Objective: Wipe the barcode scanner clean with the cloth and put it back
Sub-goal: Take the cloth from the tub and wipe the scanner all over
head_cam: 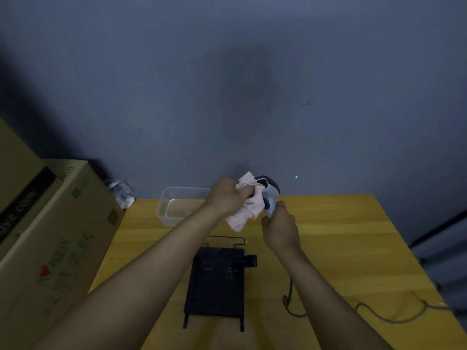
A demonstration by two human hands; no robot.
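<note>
I hold a grey barcode scanner [271, 195] upright above the far part of the yellow table [341, 248]. My right hand [279, 228] grips its handle from below. Its dark head with a red window points left. My left hand [228, 197] is closed on a pale pink cloth [249, 208], which is pressed against the scanner's left side and hangs down below my fist. The scanner's dark cable [379, 314] runs from under my right forearm across the table to the right edge.
A black metal stand [214, 281] lies flat in the table's middle, below my hands. A clear plastic container [177, 205] sits at the far left edge. A large cardboard box [55, 238] stands to the left. A grey wall rises behind.
</note>
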